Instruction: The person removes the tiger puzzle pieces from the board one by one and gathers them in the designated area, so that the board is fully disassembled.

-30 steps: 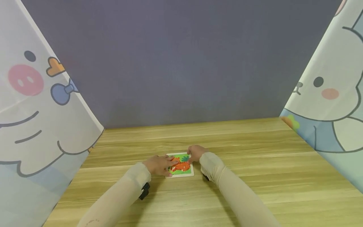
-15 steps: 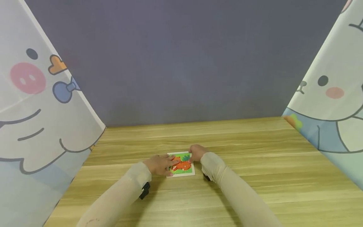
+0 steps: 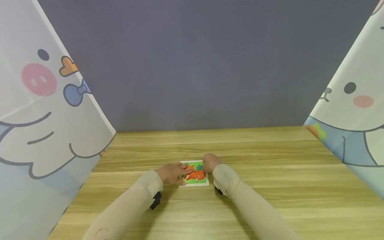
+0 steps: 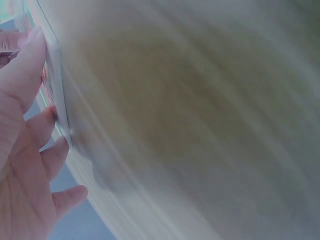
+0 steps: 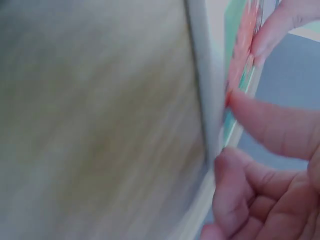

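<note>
A small square tiger puzzle board point(image 3: 196, 181), orange and green with a white border, lies flat on the table. My left hand point(image 3: 172, 174) rests on its left side with fingers spread across the picture. In the left wrist view the left hand point(image 4: 22, 160) has its thumb and fingers along the board's edge point(image 4: 61, 95). At the upper right of the board is my right hand point(image 3: 211, 162). The right wrist view shows the right hand point(image 5: 285, 165) with its thumb on the picture and curled fingers against the white border point(image 5: 212, 65).
The wooden table point(image 3: 255, 186) runs back to a grey wall point(image 3: 192, 66). White cartoon-printed panels stand at the left point(image 3: 60, 116) and right point(image 3: 345, 113). Both forearms in pale sleeves reach in from the front, a dark wrist device point(image 3: 156, 200) under the left one.
The head view has shifted, so the board and hands appear slightly farther right. My right fingers look more curled in at the board's edge. The left hand stays on the picture.
</note>
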The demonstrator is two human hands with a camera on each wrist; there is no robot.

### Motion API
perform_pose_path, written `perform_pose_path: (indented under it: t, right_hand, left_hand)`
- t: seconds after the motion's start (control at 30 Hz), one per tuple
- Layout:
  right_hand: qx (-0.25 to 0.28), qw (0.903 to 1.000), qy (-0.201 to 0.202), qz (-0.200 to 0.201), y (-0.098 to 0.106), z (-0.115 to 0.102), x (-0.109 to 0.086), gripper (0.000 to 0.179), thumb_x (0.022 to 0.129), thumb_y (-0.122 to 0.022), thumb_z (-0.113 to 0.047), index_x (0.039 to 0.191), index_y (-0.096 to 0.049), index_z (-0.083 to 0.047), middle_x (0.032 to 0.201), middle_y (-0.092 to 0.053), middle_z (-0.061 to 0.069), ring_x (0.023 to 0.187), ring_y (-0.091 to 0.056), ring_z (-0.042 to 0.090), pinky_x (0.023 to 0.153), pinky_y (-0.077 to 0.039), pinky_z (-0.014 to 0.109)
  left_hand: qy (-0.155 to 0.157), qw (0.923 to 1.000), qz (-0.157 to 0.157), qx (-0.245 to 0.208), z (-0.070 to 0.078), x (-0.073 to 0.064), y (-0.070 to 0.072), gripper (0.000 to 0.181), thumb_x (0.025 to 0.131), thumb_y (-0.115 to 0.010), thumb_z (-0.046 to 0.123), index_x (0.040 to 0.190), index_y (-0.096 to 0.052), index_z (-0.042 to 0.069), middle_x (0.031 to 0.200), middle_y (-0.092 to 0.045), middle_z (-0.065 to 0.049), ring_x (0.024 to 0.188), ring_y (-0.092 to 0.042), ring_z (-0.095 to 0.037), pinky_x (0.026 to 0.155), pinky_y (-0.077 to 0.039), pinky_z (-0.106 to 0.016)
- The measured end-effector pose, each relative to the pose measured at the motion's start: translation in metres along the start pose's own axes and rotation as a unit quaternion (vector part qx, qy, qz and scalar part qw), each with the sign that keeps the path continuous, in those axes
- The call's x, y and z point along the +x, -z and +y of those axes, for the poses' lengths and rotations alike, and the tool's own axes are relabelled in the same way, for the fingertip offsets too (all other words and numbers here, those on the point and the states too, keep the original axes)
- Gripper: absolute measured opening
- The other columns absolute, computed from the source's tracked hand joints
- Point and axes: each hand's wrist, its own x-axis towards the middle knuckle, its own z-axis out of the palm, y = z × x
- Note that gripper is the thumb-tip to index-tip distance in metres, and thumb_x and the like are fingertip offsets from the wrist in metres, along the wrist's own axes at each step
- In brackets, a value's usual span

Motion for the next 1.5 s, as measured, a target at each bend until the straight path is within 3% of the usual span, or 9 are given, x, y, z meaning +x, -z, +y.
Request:
perform_pose_path:
  t: [0.17,0.67,0.8,0.9,1.0,1.27,1.37,1.43,1.5]
  right_hand:
    - [0.047,0.9988,0.003,-0.013,-0.001,0.006,0.001,0.043,0.082,-0.082,-0.013,0.121,-0.069,0.003,0.127,-0.066,0.015,0.119,-0.061,0.030,0.099,-0.051,0.042]
    - [0.063,0.9977,0.013,-0.022,-0.002,0.009,0.004,0.030,0.081,-0.081,-0.008,0.103,-0.070,0.009,0.108,-0.070,0.014,0.100,-0.064,0.026,0.087,-0.054,0.035]
    - [0.056,0.9982,0.014,-0.015,-0.001,0.008,0.004,0.045,0.080,-0.082,-0.009,0.120,-0.068,0.007,0.125,-0.066,0.018,0.117,-0.061,0.031,0.097,-0.052,0.039]
    - [0.058,0.9981,0.013,-0.018,-0.002,0.007,0.005,0.019,0.080,-0.082,-0.007,0.090,-0.071,0.004,0.096,-0.069,0.008,0.087,-0.062,0.020,0.077,-0.052,0.030]
    - [0.059,0.9979,0.020,-0.016,-0.003,0.007,0.005,0.039,0.080,-0.081,-0.005,0.061,-0.047,-0.008,0.067,-0.043,-0.002,0.062,-0.038,0.013,0.058,-0.034,0.024]
    - [0.072,0.9970,0.024,-0.016,-0.003,0.007,0.006,0.060,0.079,-0.079,-0.001,0.056,-0.026,-0.015,0.057,-0.018,-0.005,0.052,-0.020,0.011,0.051,-0.020,0.023]
    - [0.077,0.9969,0.018,-0.006,-0.003,0.007,0.007,0.039,0.079,-0.080,-0.002,0.058,-0.048,-0.008,0.060,-0.041,-0.004,0.057,-0.038,0.011,0.053,-0.034,0.022]
    - [0.085,0.9963,0.015,-0.001,-0.003,0.007,0.007,0.015,0.080,-0.080,-0.003,0.075,-0.065,-0.001,0.078,-0.062,0.002,0.071,-0.056,0.015,0.064,-0.048,0.026]
    - [0.094,0.9955,0.013,0.006,-0.005,0.008,0.008,0.021,0.082,-0.079,-0.005,0.100,-0.073,0.003,0.106,-0.070,0.011,0.095,-0.065,0.024,0.082,-0.055,0.034]
  left_hand:
    - [0.007,1.0000,-0.002,-0.006,0.000,-0.001,-0.001,0.068,0.093,-0.063,0.048,0.155,-0.039,0.031,0.162,-0.031,0.000,0.147,-0.031,-0.025,0.111,-0.038,-0.048]
    - [0.011,0.9998,-0.007,-0.012,0.005,-0.002,0.003,0.067,0.092,-0.064,0.047,0.154,-0.040,0.032,0.161,-0.031,0.001,0.147,-0.031,-0.024,0.106,-0.044,-0.044]
    - [0.012,0.9998,-0.009,-0.012,0.004,-0.003,0.005,0.067,0.093,-0.064,0.046,0.153,-0.041,0.031,0.161,-0.032,0.002,0.147,-0.031,-0.024,0.111,-0.039,-0.046]
    - [0.009,0.9999,-0.010,-0.006,0.004,-0.003,0.006,0.067,0.092,-0.064,0.047,0.153,-0.041,0.031,0.161,-0.032,0.002,0.147,-0.031,-0.024,0.112,-0.038,-0.047]
    - [0.008,0.9999,-0.009,0.003,0.005,-0.003,0.007,0.067,0.092,-0.064,0.047,0.153,-0.041,0.031,0.161,-0.033,0.001,0.147,-0.033,-0.023,0.112,-0.038,-0.049]
    - [0.008,0.9999,-0.007,0.012,0.004,-0.002,0.007,0.067,0.092,-0.064,0.047,0.153,-0.042,0.031,0.160,-0.034,0.001,0.146,-0.035,-0.024,0.113,-0.036,-0.051]
    - [0.008,0.9998,-0.006,0.016,0.005,-0.002,0.008,0.067,0.092,-0.065,0.046,0.153,-0.042,0.030,0.160,-0.034,0.000,0.145,-0.035,-0.025,0.112,-0.036,-0.051]
    - [0.009,0.9998,-0.006,0.019,0.005,-0.002,0.008,0.068,0.091,-0.066,0.046,0.153,-0.042,0.030,0.160,-0.035,0.000,0.145,-0.036,-0.025,0.112,-0.037,-0.051]
    - [0.010,0.9996,-0.008,0.024,0.005,-0.001,0.008,0.068,0.092,-0.065,0.047,0.153,-0.042,0.030,0.160,-0.034,0.001,0.145,-0.036,-0.024,0.112,-0.037,-0.050]
